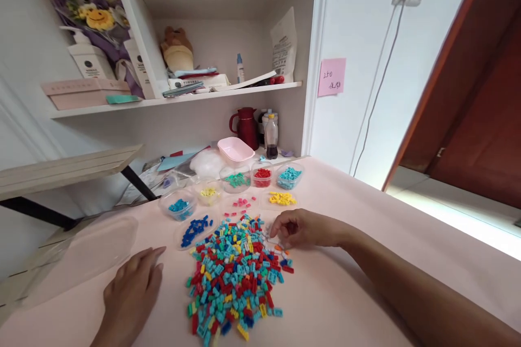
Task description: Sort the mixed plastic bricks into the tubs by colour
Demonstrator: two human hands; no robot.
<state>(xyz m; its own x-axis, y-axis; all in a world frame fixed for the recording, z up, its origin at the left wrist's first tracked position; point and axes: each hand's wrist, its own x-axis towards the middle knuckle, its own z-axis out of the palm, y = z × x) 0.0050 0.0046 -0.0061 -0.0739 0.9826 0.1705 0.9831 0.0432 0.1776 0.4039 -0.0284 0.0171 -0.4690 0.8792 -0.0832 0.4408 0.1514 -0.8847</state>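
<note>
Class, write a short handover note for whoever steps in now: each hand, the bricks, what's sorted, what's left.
Left hand: flat on the table, holding nothing.
Right hand: fingers curled at the mixed pile's far right edge, picking at small pieces.
Done: some bricks sorted by colour in tubs and small groups, e.g. dark blue, yellow.
Left: the big mixed pile.

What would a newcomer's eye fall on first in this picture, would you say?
The big heap of mixed coloured bricks in the middle of the pink table draws the eye first, with the right hand picking at its far right edge and the left hand resting flat to its left. Behind the heap stand small clear tubs of sorted bricks, one colour in each.
</note>
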